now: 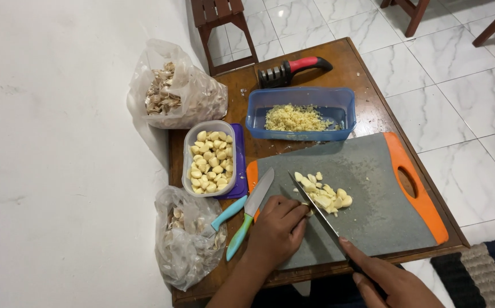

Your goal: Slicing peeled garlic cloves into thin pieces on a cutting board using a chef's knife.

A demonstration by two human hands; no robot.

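Note:
My right hand (384,279) grips the dark handle of a long knife (316,208), index finger along its spine, blade angled up-left onto the grey cutting board (373,217) with orange ends. My left hand (279,231) rests curled on the board's near left part, fingertips against the blade and touching a pile of sliced garlic cloves (323,194). A second knife (254,212) with a teal handle lies just left of my left hand, half on the board.
A clear tub of peeled garlic cloves (210,158) stands on a purple lid. A blue tub (301,114) holds minced garlic. Two plastic bags of garlic skins (173,94) (185,239) sit at the left. A knife sharpener (293,69) lies at the table's far edge.

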